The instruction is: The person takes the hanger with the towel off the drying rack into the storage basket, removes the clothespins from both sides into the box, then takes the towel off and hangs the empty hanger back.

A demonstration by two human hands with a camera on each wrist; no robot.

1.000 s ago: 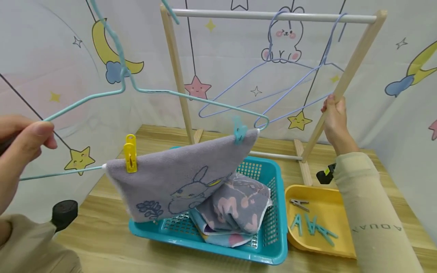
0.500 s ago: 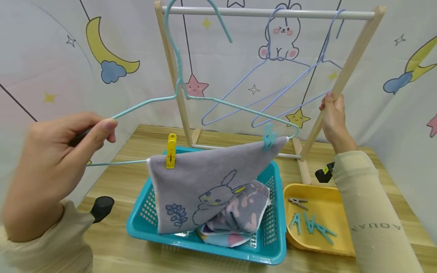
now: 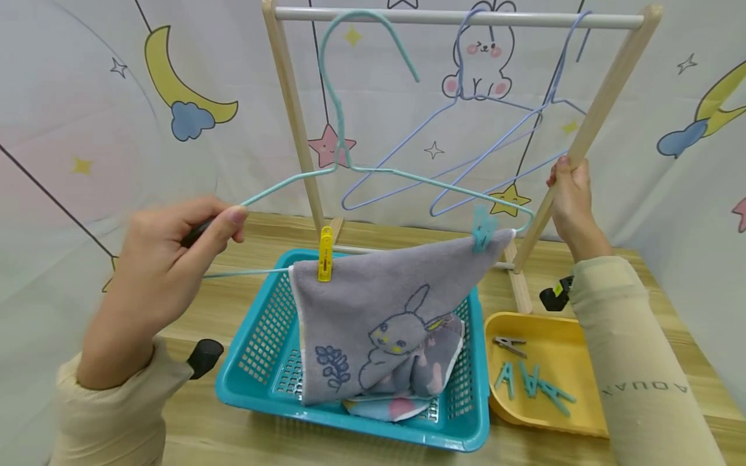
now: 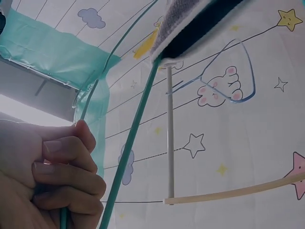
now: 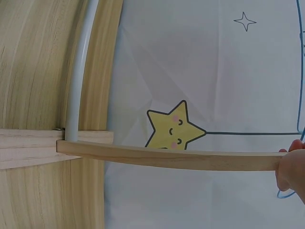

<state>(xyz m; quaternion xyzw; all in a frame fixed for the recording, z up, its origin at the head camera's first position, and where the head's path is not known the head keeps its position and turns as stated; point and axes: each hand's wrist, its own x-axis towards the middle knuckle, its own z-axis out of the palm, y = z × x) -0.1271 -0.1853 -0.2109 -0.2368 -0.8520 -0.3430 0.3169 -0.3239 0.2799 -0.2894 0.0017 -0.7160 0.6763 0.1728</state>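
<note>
My left hand (image 3: 169,259) grips the left end of a teal wire hanger (image 3: 443,186), its fingers curled round the wire in the left wrist view. A grey towel (image 3: 350,317) with a rabbit design hangs over the hanger's bottom bar, pinned by a yellow clothespin (image 3: 325,255) and a teal clothespin (image 3: 481,231). The hanger's open hook stands in front of the rack's top rail (image 3: 373,14), apparently nearer to me. My right hand (image 3: 571,197) holds the right wooden post (image 3: 612,97) of the drying rack, partly seen at the right wrist view's edge.
Two lilac hangers (image 3: 408,139) hang on the rail's right half. Below the towel stands a teal basket (image 3: 250,349) with a folded patterned towel (image 3: 437,375) inside. To its right, a yellow tray (image 3: 565,349) holds several clothespins (image 3: 530,378). A patterned curtain backs the wooden table (image 3: 204,414).
My left hand has carried the hanger and pinned towel rightward across the basket, and the hook now shows whole in front of the rail. My right hand stays on the post.
</note>
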